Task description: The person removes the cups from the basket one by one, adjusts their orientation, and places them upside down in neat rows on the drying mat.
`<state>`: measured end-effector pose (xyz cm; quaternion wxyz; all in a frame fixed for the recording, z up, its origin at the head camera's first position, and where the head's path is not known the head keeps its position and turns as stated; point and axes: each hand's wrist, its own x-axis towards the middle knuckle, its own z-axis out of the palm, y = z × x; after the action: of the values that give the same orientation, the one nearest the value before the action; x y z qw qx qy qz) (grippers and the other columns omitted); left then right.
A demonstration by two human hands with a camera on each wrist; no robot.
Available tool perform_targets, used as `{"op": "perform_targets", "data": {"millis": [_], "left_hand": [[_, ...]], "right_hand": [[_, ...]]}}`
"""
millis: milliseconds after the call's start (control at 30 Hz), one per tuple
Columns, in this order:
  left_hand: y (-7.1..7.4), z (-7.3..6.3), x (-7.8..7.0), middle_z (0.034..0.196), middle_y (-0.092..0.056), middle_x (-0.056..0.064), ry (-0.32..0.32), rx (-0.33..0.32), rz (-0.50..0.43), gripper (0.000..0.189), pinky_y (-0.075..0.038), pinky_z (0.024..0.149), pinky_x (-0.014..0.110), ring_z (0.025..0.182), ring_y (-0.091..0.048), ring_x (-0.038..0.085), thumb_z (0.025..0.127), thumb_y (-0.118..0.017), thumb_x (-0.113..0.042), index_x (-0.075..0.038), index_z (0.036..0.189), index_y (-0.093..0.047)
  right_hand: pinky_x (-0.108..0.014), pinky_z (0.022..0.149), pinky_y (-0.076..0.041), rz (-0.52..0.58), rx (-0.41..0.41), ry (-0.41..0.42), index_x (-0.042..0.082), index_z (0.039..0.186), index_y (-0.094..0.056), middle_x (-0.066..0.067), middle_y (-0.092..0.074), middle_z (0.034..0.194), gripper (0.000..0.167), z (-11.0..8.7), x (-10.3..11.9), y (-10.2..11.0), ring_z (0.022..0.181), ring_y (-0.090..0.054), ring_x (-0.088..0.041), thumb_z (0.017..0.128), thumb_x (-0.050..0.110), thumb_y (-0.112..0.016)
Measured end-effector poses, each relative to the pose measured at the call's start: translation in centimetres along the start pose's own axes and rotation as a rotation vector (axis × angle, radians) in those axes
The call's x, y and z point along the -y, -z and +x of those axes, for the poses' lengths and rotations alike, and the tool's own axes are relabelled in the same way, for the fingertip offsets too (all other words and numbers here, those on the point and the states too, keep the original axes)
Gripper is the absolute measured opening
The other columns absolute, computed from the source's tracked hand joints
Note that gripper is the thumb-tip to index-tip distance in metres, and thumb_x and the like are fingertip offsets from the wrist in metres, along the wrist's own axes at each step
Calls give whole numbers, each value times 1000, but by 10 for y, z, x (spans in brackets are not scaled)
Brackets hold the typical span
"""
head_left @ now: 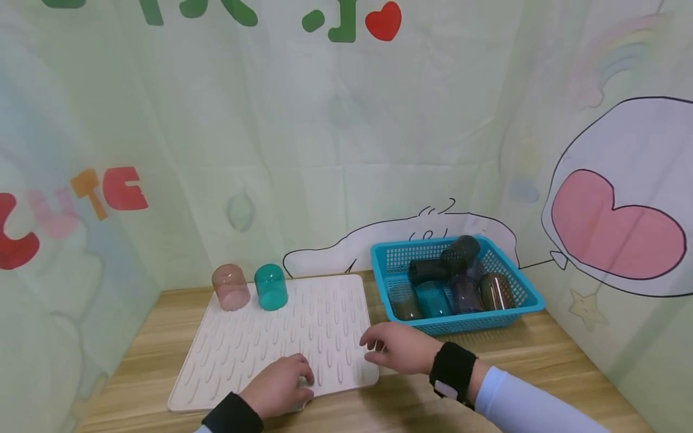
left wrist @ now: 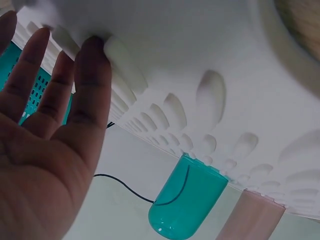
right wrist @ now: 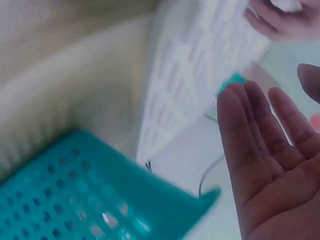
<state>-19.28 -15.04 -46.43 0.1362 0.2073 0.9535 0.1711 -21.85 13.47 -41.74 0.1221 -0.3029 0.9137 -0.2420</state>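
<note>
My left hand point(head_left: 281, 385) is over the front edge of a white ridged drying mat point(head_left: 303, 313). In the left wrist view its fingers point(left wrist: 89, 85) are spread and hold nothing; I cannot tell whether their tips touch the mat. Above the mat's right edge hovers my right hand point(head_left: 402, 348), its fingers loosely bent around nothing. Towards the mat's back left corner, a pink see-through cup point(head_left: 230, 287) and a teal cup point(head_left: 271, 287) stand upside down side by side. Just behind the right hand is a blue plastic basket point(head_left: 433, 328) of several cups.
Inside the basket lie dark cups point(head_left: 429, 271), a teal cup point(head_left: 433, 299) and a brown cup point(head_left: 497, 291), some piled on others. A wooden tabletop point(head_left: 563, 361) carries everything. Printed curtains point(head_left: 346, 138) close off the back and both sides.
</note>
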Motion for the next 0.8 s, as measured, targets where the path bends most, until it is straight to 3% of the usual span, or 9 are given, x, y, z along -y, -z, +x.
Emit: {"op": "perform_targets", "data": {"millis": [167, 367, 600, 700, 800], "left_hand": [[-1, 0, -1, 97, -62, -4, 0, 5, -11, 14, -56, 88, 45, 84, -57, 13, 85, -81, -28, -18, 92, -74], [-2, -1, 4, 96, -61, -6, -17, 3, -26, 11, -56, 85, 41, 82, -55, 10, 86, -79, -29, -19, 90, -75], [-3, -1, 7, 98, -61, -7, -25, 0, -24, 11, -56, 86, 41, 84, -55, 10, 87, -78, -29, -20, 90, -75], [-3, -1, 7, 97, -61, -7, -35, -5, -20, 10, -55, 86, 40, 83, -55, 9, 87, -78, -30, -20, 90, -75], [-3, -1, 8, 97, -61, -8, -44, -9, -14, 10, -55, 86, 39, 83, -55, 9, 87, -78, -30, -20, 90, -75]], "right_hand": [[-24, 76, -55, 46, -100, -39, 16, 116, -72, 9, -69, 96, 20, -1, 2, 30, 86, -59, -8, 99, 26, -68], [-31, 79, -55, 81, -240, -107, 15, 117, -71, 5, -70, 101, 21, -1, -10, 63, 90, -62, -11, 101, 26, -63], [-35, 81, -57, 114, -365, -270, 10, 126, -67, -7, -70, 111, 33, 4, -36, 109, 92, -66, -18, 104, 32, -59], [-36, 75, -56, 105, -407, -325, 7, 130, -63, -13, -70, 113, 36, 5, -49, 127, 89, -69, -22, 105, 32, -55], [-41, 80, -57, 74, -442, -377, 5, 133, -61, -19, -69, 119, 40, 4, -59, 141, 92, -69, -27, 106, 33, -54]]}}
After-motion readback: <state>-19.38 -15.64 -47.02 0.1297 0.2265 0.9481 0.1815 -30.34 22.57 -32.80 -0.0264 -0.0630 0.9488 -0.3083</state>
